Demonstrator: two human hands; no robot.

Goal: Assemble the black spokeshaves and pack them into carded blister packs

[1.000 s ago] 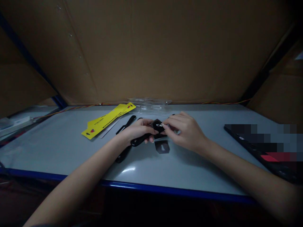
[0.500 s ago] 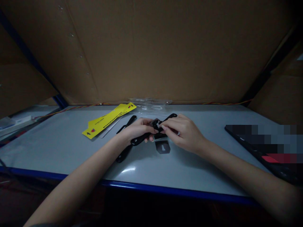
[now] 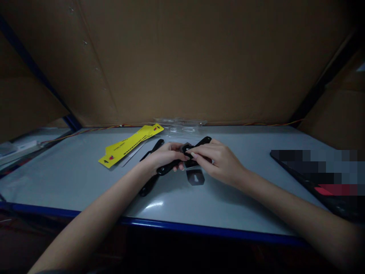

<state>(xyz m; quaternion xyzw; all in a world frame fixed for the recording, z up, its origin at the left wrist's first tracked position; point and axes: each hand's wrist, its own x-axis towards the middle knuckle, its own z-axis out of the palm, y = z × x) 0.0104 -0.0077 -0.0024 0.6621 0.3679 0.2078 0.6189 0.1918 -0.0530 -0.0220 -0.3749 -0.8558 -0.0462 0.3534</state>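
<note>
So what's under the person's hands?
A black strip runs under the left hand, and a dark plate shows below the right hand; the fingers hide whatever lies between.

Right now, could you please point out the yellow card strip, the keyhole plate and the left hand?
Yellow card strip [image 3: 130, 145], head view, on its middle.
Keyhole plate [image 3: 200, 180], head view, on its face.
Left hand [image 3: 168, 155], head view, on its back.

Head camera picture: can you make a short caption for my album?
Left hand and right hand hold a black strip over a grey bench, beside a yellow card.
</note>
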